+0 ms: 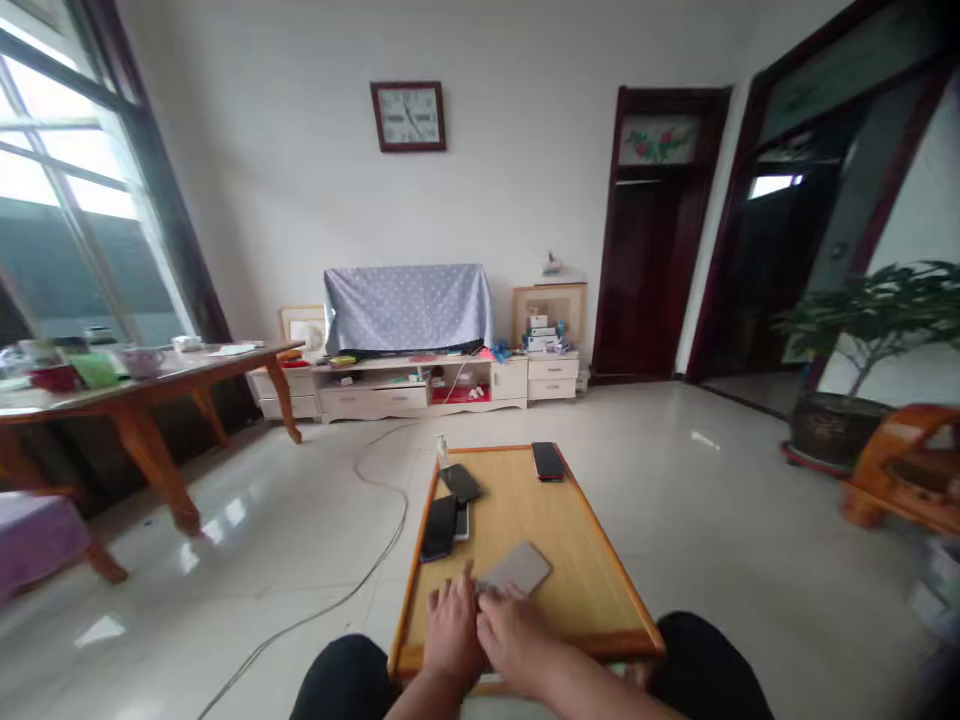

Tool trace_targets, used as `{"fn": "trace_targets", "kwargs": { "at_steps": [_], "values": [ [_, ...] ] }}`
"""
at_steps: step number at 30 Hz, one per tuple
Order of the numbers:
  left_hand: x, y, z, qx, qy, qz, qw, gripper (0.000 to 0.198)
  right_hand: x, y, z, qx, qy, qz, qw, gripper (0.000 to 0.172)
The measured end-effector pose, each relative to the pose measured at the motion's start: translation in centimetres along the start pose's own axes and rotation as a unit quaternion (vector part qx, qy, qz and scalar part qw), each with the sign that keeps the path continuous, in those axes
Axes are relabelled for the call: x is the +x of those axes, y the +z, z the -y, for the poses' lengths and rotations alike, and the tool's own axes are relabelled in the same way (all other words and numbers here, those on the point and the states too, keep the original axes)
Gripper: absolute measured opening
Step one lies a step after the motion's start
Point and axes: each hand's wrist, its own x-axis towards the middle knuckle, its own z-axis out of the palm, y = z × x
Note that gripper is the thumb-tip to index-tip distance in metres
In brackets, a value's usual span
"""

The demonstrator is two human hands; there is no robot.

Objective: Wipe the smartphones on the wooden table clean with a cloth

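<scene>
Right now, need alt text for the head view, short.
Both hands, the left hand and right hand, rest together on a low wooden table, touching a flat grey device. Dark phones lie along the table's left edge and another phone at its far end. Beyond is a tiled living room with a cloth-covered TV and a wall clock.

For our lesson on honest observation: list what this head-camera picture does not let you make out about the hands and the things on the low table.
- Head view: near edge of the grey flat thing is covered by the right hand.
- Whether the left hand grips anything: fingers too blurred.
- The lower phone is mostly hidden under the dark phone.
- The clock face is too small to read.
</scene>
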Motion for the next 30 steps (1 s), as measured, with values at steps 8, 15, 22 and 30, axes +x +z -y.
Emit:
{"fn": "trace_targets", "kwargs": {
  "at_steps": [8,15,22,30],
  "values": [
    [0.1,-0.6,-1.0,-0.070,-0.037,-0.049,0.996,0.086,2.7,-1.0,-2.7,0.014,0.001,0.013,1.000,0.041],
    [0.1,-1.0,-1.3,-0.075,-0.052,-0.043,0.995,0.091,2.5,-1.9,-7.6,-0.018,0.104,-0.010,0.994,0.049],
    [0.2,-1.2,-1.2,-0.080,-0.041,-0.045,0.995,0.084,-2.1,0.0,-5.3,-0.021,0.082,-0.010,0.996,0.051],
    [0.5,-1.1,-1.4,-0.078,-0.032,-0.043,0.996,0.071,-0.1,-0.9,-3.3,0.007,0.044,0.000,0.999,0.043]
  ]
}}
